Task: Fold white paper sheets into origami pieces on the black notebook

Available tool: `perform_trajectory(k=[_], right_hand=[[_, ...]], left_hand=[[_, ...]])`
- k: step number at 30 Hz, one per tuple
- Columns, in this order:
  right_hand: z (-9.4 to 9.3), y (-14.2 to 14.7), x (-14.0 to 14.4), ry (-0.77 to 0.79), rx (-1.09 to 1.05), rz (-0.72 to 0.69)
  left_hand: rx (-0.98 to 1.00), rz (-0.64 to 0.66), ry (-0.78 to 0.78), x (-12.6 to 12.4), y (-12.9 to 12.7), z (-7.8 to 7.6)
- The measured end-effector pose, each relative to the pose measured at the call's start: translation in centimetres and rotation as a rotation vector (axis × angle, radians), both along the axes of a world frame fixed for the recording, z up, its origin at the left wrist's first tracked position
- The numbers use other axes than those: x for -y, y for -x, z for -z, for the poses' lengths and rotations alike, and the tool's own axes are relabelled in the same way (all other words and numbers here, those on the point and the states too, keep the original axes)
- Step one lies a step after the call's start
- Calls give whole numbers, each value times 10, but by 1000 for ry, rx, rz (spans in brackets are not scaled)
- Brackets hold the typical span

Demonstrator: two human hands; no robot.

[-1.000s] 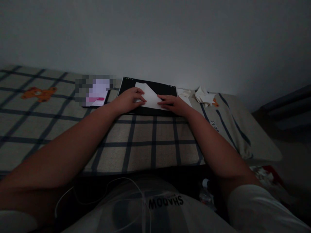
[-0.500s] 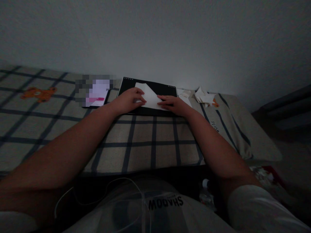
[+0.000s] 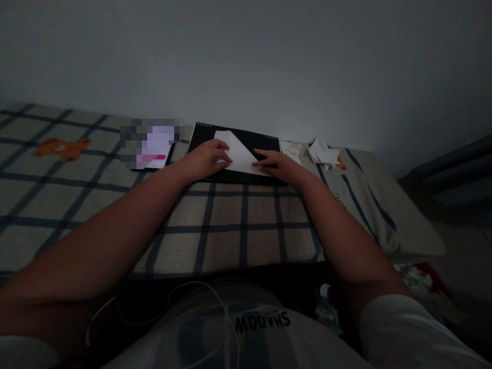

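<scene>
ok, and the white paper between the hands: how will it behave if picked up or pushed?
The white paper is probably light and floppy: it looks thin. Its straight slanted edge hints at a fold, which may stiffen it slightly. Pushed, it would likely slide, since it lies on the flat black board.

We're logging a plaid-covered bed [image 3: 226,241]. We're seeing a black board [image 3: 266,144] lying on it beneath the left fingers [image 3: 220,154] and right fingers [image 3: 265,153], a lit-screen device [image 3: 158,143] sitting left of the left fingers, and folded white papers [image 3: 323,155] lying right of the right fingers.
</scene>
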State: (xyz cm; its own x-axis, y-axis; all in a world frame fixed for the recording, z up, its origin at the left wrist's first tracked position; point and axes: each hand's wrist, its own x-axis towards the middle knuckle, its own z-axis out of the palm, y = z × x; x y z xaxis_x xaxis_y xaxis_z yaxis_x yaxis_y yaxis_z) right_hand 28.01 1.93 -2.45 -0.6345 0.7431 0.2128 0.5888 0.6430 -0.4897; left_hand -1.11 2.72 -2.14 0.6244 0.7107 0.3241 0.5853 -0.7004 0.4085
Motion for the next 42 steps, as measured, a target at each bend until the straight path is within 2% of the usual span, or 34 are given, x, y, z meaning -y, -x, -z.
perform_trajectory(k=[42], right_hand=[[-3,8,10,-38,67,-85]], left_hand=[[-38,41,1,-1,6,-3]])
